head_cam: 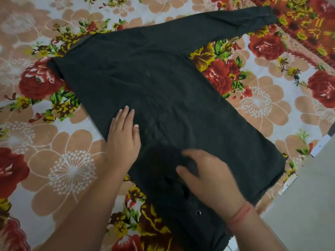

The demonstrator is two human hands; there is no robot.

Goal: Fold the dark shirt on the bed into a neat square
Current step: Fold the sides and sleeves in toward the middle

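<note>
Two hands (212, 176) (123, 138), one dark shirt (163, 78)

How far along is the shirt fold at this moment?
Done: the dark shirt lies spread fairly flat on the floral bedsheet. In hand: the left hand presses flat on its left edge while the blurred right hand appears to pinch bunched fabric near the bottom. Left: the far sleeve lies stretched out unfolded, and nothing resembles a square yet.

Lighting: soft, even, moderately bright; shadows faint. Blur: right grip (210, 180) smeared, remainder mostly sharp. Murky detail: dark shirt (163, 84). Edges: slight wide-angle bowing.
</note>
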